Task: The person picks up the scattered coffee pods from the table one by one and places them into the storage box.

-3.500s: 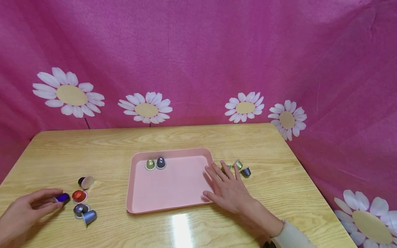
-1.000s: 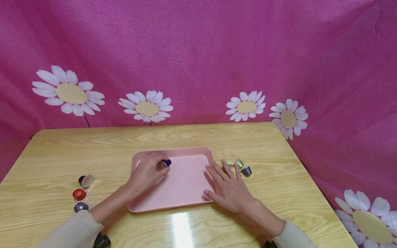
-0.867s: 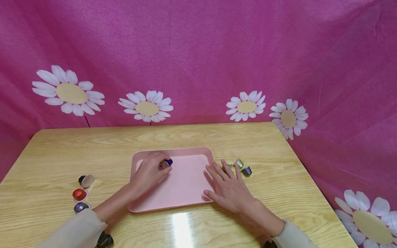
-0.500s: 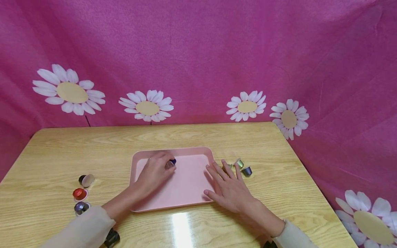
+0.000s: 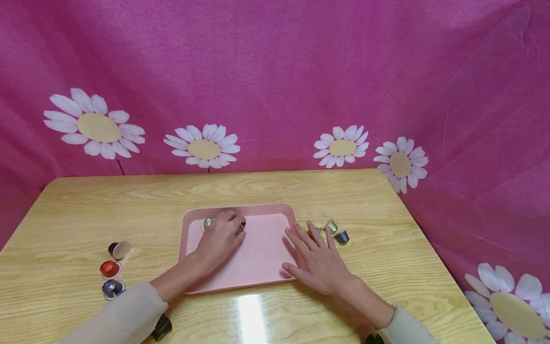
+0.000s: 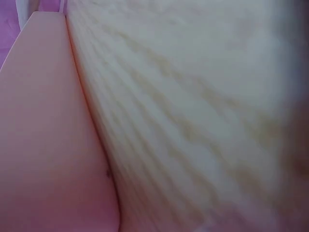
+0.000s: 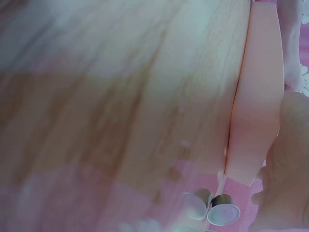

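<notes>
My left hand (image 5: 221,236) is inside the pink tray (image 5: 266,267), its fingers curled round a dark blue-purple coffee capsule (image 5: 243,225) that is mostly hidden by them. Just left of those fingers, a green capsule (image 5: 208,222) stands near the tray's back left corner. The dark capsule beside it is covered by the hand. My right hand (image 5: 318,265) rests with spread fingers over the tray's right rim and holds nothing. The left wrist view shows only the tray's outer wall (image 6: 53,125) and the tabletop.
Right of the tray lie a green capsule (image 5: 331,226) and a dark one (image 5: 342,237), with another partly behind my right fingers. On the left are a black capsule (image 5: 121,250), a red one (image 5: 110,269) and a purple-grey one (image 5: 112,287); my left sleeve (image 5: 129,310) partly covers a blue one.
My left hand has carried the blue-purple capsule from the left of the table into the tray, then shifted slightly right, uncovering the green capsule. The right hand has stayed put.
</notes>
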Available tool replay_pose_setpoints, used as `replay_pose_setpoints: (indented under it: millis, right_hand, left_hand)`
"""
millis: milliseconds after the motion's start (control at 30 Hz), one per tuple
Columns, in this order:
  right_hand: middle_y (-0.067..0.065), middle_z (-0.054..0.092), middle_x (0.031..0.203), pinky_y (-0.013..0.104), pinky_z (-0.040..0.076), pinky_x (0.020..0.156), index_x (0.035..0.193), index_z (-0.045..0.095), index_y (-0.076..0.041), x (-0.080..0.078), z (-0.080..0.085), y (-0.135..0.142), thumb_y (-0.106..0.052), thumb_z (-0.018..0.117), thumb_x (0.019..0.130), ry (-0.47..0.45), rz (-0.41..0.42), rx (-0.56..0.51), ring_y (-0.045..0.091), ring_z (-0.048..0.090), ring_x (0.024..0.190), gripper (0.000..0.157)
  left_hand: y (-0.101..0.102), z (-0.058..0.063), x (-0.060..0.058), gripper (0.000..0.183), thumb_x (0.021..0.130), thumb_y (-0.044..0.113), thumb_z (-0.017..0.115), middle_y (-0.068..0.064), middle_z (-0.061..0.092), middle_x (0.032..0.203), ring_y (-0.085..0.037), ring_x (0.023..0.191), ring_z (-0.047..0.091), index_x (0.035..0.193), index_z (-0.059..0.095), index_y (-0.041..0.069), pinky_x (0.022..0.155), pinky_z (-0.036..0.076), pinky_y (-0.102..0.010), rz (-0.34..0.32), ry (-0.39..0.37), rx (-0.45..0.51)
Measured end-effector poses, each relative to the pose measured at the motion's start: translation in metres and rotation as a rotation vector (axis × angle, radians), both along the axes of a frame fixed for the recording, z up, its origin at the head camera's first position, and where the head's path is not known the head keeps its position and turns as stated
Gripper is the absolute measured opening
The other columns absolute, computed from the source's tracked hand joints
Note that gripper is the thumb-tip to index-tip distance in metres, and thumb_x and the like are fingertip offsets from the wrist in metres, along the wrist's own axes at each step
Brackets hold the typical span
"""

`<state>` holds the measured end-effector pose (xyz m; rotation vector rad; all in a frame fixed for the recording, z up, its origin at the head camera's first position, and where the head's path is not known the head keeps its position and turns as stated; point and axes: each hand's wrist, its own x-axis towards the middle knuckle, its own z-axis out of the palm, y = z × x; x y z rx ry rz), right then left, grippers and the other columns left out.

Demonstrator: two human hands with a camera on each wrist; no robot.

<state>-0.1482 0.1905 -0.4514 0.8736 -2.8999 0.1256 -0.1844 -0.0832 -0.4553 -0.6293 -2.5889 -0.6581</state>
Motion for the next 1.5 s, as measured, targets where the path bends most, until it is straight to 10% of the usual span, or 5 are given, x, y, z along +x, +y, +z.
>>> replay_pose_setpoints:
  millis: [933,1267,1500]
  right_hand:
    - [0.007,0.032,0.16,0.069,0.008,0.112,0.157,0.035,-0.019,-0.001,0.001,-0.001,-0.066,0.045,0.095,-0.011,0.0,0.007,0.038,0.021,0.147,0.078]
    - [0.007,0.033,0.16,0.069,0.009,0.111,0.156,0.036,-0.019,0.0,0.0,0.0,-0.066,0.045,0.096,0.008,0.002,0.01,0.038,0.023,0.147,0.077]
    - [0.007,0.034,0.159,0.07,0.01,0.111,0.156,0.037,-0.019,0.0,-0.001,0.0,-0.065,0.046,0.095,0.009,0.003,0.009,0.038,0.022,0.147,0.077]
  left_hand:
    - [-0.006,0.01,0.003,0.02,0.083,0.006,0.076,-0.012,0.067,0.107,-0.032,0.1,0.064,0.102,0.073,0.005,0.074,0.056,-0.048,0.053,-0.021,0.003]
    - [-0.049,0.024,0.003,0.021,0.081,0.004,0.079,-0.011,0.069,0.1,-0.031,0.095,0.065,0.102,0.075,0.003,0.077,0.055,-0.048,0.046,0.038,0.062]
    - [-0.094,0.037,0.01,0.031,0.088,0.011,0.075,-0.019,0.066,0.115,-0.038,0.11,0.06,0.116,0.069,-0.001,0.086,0.052,-0.055,0.111,-0.129,0.067]
